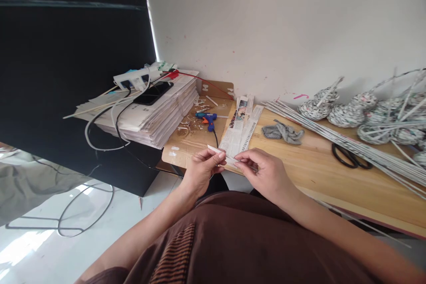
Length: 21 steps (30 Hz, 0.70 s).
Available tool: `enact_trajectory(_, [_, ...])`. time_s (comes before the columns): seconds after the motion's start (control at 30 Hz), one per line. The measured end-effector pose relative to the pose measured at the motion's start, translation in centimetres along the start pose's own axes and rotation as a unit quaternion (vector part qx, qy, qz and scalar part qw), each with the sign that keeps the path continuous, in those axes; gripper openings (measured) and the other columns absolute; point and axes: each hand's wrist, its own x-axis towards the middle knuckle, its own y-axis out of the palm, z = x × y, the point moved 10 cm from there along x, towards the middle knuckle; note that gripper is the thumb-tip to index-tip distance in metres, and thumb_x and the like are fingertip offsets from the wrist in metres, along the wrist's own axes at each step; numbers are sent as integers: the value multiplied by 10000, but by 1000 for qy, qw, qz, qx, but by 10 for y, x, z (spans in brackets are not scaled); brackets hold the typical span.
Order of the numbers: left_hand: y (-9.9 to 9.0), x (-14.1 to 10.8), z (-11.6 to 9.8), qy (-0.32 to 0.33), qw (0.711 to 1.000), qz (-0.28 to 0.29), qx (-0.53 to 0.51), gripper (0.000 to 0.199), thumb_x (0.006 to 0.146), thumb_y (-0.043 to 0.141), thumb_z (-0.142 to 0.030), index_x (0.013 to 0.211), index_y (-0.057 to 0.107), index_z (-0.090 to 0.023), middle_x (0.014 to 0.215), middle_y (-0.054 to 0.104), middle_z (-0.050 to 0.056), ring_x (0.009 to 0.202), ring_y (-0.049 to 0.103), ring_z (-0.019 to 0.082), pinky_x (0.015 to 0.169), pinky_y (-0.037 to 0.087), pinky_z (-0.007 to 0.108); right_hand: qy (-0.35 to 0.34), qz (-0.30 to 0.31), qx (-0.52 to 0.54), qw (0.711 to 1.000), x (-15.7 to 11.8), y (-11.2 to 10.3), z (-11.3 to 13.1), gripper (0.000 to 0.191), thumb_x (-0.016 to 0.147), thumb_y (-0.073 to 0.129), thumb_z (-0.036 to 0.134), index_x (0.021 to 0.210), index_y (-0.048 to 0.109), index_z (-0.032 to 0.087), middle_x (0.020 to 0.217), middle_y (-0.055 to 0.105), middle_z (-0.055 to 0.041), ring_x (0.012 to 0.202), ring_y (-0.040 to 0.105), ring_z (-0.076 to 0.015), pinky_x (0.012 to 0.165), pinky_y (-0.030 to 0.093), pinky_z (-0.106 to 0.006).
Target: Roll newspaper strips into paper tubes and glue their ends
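Note:
In front of my body, my left hand (204, 166) pinches a narrow piece of white paper (230, 159) between thumb and fingers. Its pointed end sticks up past the thumb. My right hand (266, 175) grips the other end of the same paper, thumb against forefinger. Whether a thin rod lies inside the paper is too small to tell. Just beyond both hands lie printed newspaper strips (240, 125) on the table. A blue glue gun (208, 119) rests on cardboard past my left hand. A crumpled grey cloth (282, 133) lies beyond my right hand.
Left of the cardboard (179, 153) stands a tall paper stack (159, 120) bearing a phone (153, 93) and a power strip (137, 79) with cables. Rolled paper sticks (333, 135) cross black-handled scissors (346, 156) on the wooden table (313, 173). Woven paper shapes (346, 115) sit against the wall.

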Motion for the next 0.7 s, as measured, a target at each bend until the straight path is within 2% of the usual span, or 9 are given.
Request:
enact_trajectory(0.17, [-2,2,3,4,1000,-1,-30,202,674,823,-279,698,683,-135,675,623,11,653,582,76,570,481,155,90,26,79,992,-2,9,-16,74,843,672,256,906,688,221,821,718,2,680,649,-120,657,509,-237])
enact_trajectory(0.33, [-4,3,6,7,998,-2,-59,181,674,824,-272,710,703,-142,674,613,6,659,577,74,555,477,146,169,70,182,966,-8,22,-27,161,845,666,357,906,678,209,822,726,-15,693,648,-136,646,515,-250])
enact_trajectory(0.43, [-3,4,10,1,998,2,-69,197,688,815,-290,801,736,-149,720,618,11,675,581,77,549,488,153,188,78,203,958,-9,24,-30,195,837,669,383,900,672,198,832,722,-24,710,643,-141,669,515,-261])
enact_trajectory(0.6, [-5,6,8,12,997,-9,-79,186,656,837,-254,731,723,-128,711,620,10,644,572,59,523,470,129,224,136,241,934,-11,37,-32,244,848,641,418,890,651,178,732,672,-7,588,591,-111,551,479,-235])
enact_trajectory(0.7, [-16,10,-2,29,995,-37,-92,203,656,838,-256,745,707,-130,684,619,3,641,593,70,525,485,138,207,158,229,938,-13,37,-32,213,855,638,383,939,653,188,809,697,-16,669,633,-126,616,503,-247])
